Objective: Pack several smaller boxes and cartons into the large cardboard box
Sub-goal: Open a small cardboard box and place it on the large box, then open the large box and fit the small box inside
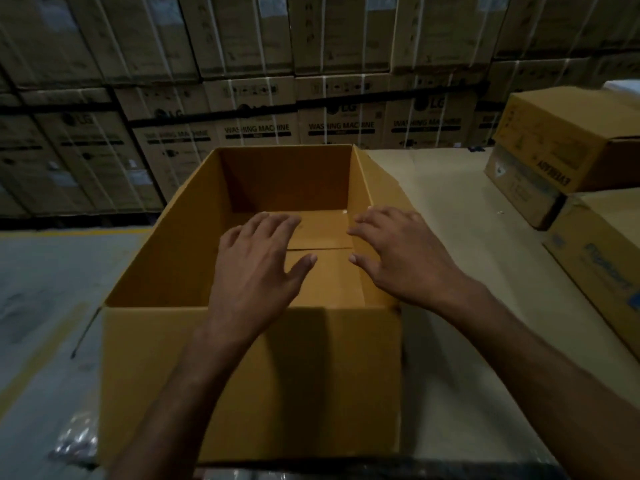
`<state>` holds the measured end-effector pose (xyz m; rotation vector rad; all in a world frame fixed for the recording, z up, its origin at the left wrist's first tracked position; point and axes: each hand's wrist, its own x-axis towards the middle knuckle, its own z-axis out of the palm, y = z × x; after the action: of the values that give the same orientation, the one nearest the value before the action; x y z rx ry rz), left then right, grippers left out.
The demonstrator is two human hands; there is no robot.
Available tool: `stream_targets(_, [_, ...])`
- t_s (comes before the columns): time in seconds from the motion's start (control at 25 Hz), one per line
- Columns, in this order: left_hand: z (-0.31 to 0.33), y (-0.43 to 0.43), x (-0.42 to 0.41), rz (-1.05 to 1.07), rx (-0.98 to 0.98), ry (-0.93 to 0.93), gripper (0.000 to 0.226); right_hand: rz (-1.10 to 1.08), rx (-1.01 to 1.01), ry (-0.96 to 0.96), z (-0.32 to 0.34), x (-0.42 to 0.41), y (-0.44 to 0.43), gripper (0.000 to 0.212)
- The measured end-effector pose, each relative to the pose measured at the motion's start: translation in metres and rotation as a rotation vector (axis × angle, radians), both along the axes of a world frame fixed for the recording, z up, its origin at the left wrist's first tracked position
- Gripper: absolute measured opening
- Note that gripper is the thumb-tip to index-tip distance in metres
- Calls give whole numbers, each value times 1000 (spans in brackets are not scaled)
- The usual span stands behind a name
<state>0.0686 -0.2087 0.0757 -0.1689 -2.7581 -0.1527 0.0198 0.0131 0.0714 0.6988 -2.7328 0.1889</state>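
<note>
The left hand [256, 258] and right hand [398, 251] hover open and empty-handed over the empty box [249, 375]; cartons [568, 143] lie far right, nearer the right hand.

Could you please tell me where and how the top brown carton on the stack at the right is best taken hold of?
Likely two-handed: the top brown cardboard carton is closed and wide, no handle showing, so press one hand on each of two opposite side walls, low down. Approach from its left, across the pale tabletop, lifting it off the printed carton beneath.
</note>
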Motion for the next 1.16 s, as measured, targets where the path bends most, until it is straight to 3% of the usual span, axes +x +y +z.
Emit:
stream_targets(0.16, [-21, 68, 50, 22, 66, 114, 61, -85, 50, 66, -9, 58, 33, 46])
stream_targets(0.44, [-41, 141, 91, -147, 230, 181, 58, -293, -254, 61, -38, 145, 98, 40])
stream_targets(0.8, [-65, 244, 103, -468, 487, -52, 54, -566, -465, 114, -68, 204, 195, 30])
stream_targets(1.16, [-69, 417, 72, -678, 616, -171, 53, -750, -562, 257, -55, 184, 368, 24])
